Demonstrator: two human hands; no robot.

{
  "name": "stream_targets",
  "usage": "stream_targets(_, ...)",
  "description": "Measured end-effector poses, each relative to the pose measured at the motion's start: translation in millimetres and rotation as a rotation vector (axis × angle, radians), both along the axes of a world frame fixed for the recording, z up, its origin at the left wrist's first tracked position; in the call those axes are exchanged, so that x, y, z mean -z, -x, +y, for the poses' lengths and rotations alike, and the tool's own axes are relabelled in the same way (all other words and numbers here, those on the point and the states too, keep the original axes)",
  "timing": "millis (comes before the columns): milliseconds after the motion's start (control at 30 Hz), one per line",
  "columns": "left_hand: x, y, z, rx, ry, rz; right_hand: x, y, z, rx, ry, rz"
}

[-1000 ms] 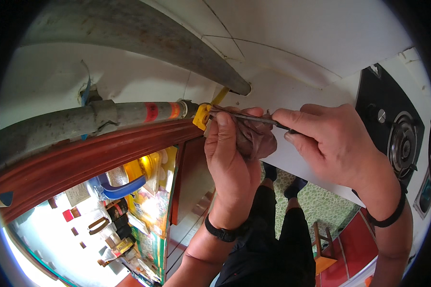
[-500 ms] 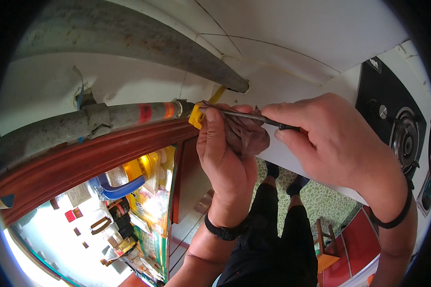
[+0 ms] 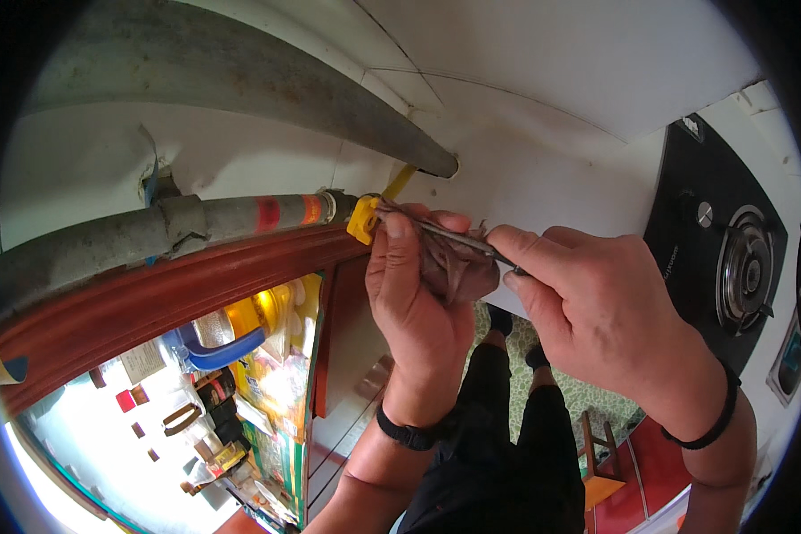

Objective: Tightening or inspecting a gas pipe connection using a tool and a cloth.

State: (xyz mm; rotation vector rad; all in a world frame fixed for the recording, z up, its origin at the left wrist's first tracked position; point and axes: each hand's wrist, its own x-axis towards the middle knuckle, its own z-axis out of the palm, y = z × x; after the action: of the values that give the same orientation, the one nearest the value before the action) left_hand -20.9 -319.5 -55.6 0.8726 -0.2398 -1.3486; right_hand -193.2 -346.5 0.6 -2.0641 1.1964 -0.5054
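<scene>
My left hand is closed around a bunched brownish-grey cloth, its thumb beside a yellow fitting on the end of a grey pipe. Between the thumb and fingertips of my right hand is a screwdriver-like tool with a thin metal shaft and a dark end. Its shaft slants across the cloth toward the yellow fitting. Cloth and left fingers hide the tip, so I cannot tell whether it touches the fitting.
A thicker grey pipe slants overhead. Below the pipe runs a red-brown wooden ledge, above a lit shelf with bottles and a blue handle. A black gas hob lies to the right, and a wooden stool stands on the floor.
My right hand and the tool have shifted slightly down, and the shaft slants more steeply. The left hand keeps its hold on the cloth. The view has shifted slightly.
</scene>
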Motion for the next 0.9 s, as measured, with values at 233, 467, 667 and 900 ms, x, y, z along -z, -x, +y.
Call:
stream_targets(233, -2.7, -8.7, -4.1, 0.011, 0.018, 0.040, -7.5, -4.4, -9.3, -0.048, 0.028, 0.130)
stream_targets(467, -7.4, -1.6, -3.5, -0.031, -0.051, -0.003, -10.4, -4.6, 0.2, 0.011, 0.063, 0.125)
stream_targets(667, -4.7, -7.0, -2.8, -0.010, -0.014, 0.030, -13.8, -11.8, 2.0, 0.020, 0.052, 0.126)
stream_targets(900, -6.1, -4.4, -2.8, 0.002, -0.005, 0.099, -24.7, -6.6, -9.2, -0.054, -0.016, 0.192)
